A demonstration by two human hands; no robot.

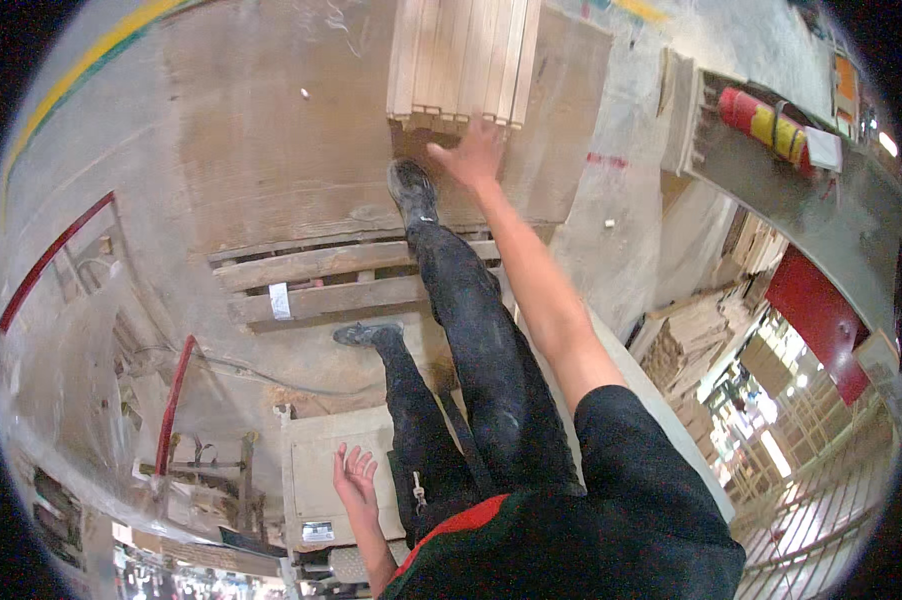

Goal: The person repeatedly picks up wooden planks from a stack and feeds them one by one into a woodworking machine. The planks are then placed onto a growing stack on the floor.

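Note:
A stack of long pale wooden strips (461, 60) lies at the top middle, its cut ends toward me. My right hand (474, 155) reaches out to those near ends with thumb and fingers spread. Its fingertips overlap the strip ends, and I cannot tell whether they touch. Nothing shows in its grasp. Down by my left hip, my left hand (357, 482) hangs with its fingers apart and holds nothing. It is nearest to a beige panel (321, 450) beside my leg.
A broad brown board (271, 130) lies beneath the strips, and one of my feet is on it. Pallet slats (321, 268) run along its near edge. Red-railed racks (176, 405) stand left. On the right are a dark table (771, 190) and stacked wood pieces (686, 350).

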